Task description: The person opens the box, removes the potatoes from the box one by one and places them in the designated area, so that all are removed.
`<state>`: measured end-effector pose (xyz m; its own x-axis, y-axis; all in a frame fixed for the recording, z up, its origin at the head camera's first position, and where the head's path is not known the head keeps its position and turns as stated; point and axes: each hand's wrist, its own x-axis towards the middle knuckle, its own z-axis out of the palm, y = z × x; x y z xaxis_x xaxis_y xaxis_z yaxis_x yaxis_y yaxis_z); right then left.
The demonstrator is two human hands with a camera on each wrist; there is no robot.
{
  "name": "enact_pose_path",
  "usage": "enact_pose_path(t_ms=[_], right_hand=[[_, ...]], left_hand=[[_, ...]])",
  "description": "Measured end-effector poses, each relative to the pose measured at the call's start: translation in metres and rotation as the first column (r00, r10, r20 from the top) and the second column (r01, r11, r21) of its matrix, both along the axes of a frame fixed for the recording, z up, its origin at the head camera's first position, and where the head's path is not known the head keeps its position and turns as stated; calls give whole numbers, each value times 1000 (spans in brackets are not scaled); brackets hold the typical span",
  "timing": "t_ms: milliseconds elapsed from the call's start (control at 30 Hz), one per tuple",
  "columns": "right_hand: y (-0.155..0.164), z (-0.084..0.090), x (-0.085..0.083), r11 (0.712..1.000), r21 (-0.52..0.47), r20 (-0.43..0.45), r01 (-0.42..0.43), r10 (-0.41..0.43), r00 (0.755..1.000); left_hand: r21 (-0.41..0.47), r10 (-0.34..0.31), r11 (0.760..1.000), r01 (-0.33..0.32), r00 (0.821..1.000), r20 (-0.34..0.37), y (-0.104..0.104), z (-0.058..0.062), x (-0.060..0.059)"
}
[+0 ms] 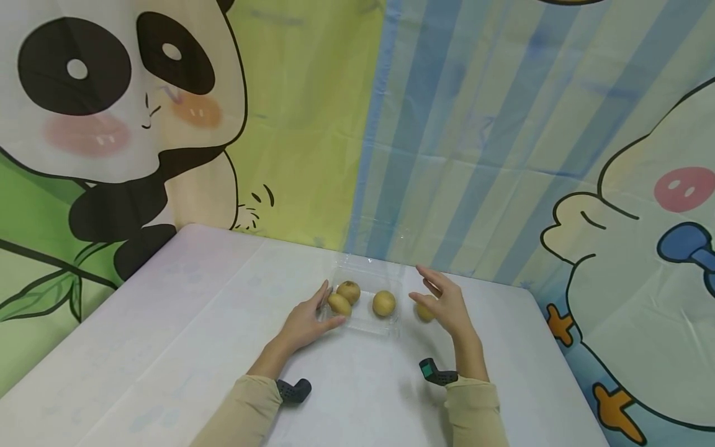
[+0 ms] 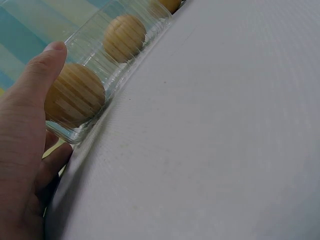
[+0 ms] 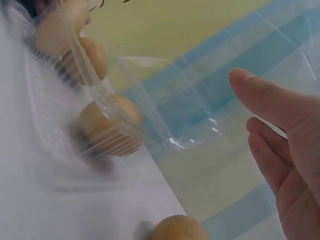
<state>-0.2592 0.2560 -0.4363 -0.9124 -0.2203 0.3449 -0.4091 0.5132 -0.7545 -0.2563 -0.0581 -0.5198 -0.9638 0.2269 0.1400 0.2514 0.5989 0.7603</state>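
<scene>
Our left hand point(image 1: 306, 323) lies at the left end of a clear plastic box point(image 1: 365, 316), its fingers point(image 2: 42, 70) straight and pressed against the ribbed wall, thumb along the near edge. They steady the box without curling round it. Our right hand point(image 1: 444, 304) hovers just right of the box, fingers point(image 3: 265, 100) relaxed, slightly spread and holding nothing.

Inside the box we see three brown kiwifruits: two touching at the left end point(image 1: 343, 297), right beside our left fingers, and one apart near the middle point(image 1: 383, 303). The box's clear lid point(image 3: 150, 100) stands open at the back. A fourth kiwifruit point(image 1: 424, 312) lies on the white counter point(image 1: 167, 335) outside the box, just under our right palm.

Beige sleeves cover both forearms. Behind the counter hang cartoon backdrops: a panda point(image 1: 112, 112) at left, blue stripes at centre, a duck point(image 1: 642, 248) at right.
</scene>
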Motion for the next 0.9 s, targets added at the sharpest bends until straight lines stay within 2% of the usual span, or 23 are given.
enact_pose_path(t_ms=[267, 500, 600, 733, 900], right_hand=[[-12, -1, -1, 1000, -15, 59, -7, 8, 998], [-20, -1, -2, 997, 2, 2, -77, 77, 997], [-27, 6, 4, 994, 2, -22, -108, 108, 994], [-35, 17, 14, 992, 3, -30, -130, 130, 991], [-42, 19, 16, 989, 5, -14, -148, 148, 989]], left_hand=[[-8, 1, 1000, -1, 1000, -3, 1, -2, -1], [-11, 7, 1000, -7, 1000, -6, 0, -3, -2], [-3, 4, 1000, -4, 1000, -4, 0, -3, -2], [-2, 3, 1000, -3, 1000, -5, 1, -4, -3], [-8, 7, 1000, -7, 1000, -3, 0, -3, -2]])
